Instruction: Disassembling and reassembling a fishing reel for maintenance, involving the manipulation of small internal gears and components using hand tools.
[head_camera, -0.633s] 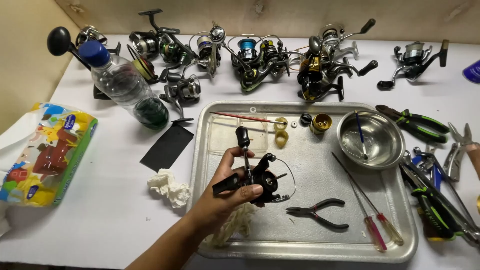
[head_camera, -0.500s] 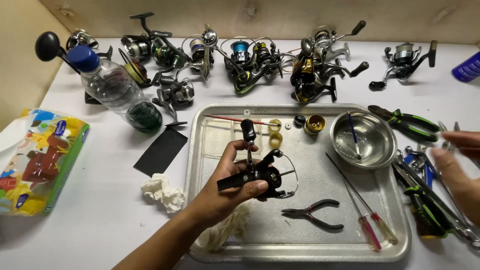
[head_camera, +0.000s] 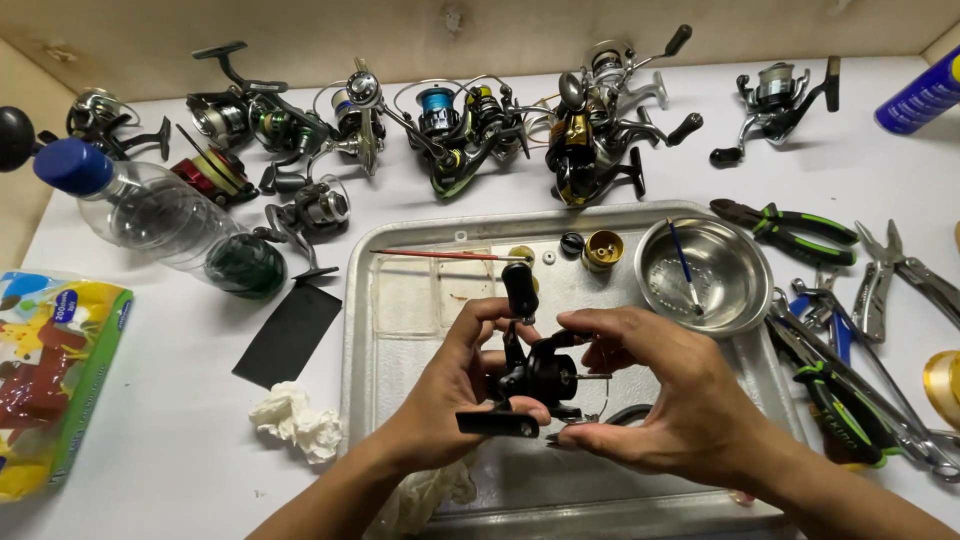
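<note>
— Two hands met over the metal tray (head_camera: 400, 330); what lay farthest left on the bench (head_camera: 180, 440)?

— A colourful tissue pack (head_camera: 50, 380) sat at the left edge, with a clear plastic bottle (head_camera: 160, 215) lying on its side above it, blue cap pointing left. Near the tray's left rim lay a black card (head_camera: 290, 332) and a crumpled white tissue (head_camera: 297, 420).

— And the left hand (head_camera: 450, 400)?

— It was closed around a black fishing reel (head_camera: 540, 375), fingers wrapped about the body and foot, the handle knob pointing up. The reel was held just above the tray's middle.

— The right hand (head_camera: 665, 400)?

— It gripped the same reel from the other side, thumb above and fingers curled beneath.

— What stood right of them?

— A round steel bowl (head_camera: 725, 290) sat in the tray's upper right corner, a thin blue tool leaning inside it. Green-handled pliers (head_camera: 790, 225) and other hand tools lay on the bench beyond. A row of spinning reels (head_camera: 450, 115) lined the back.
</note>
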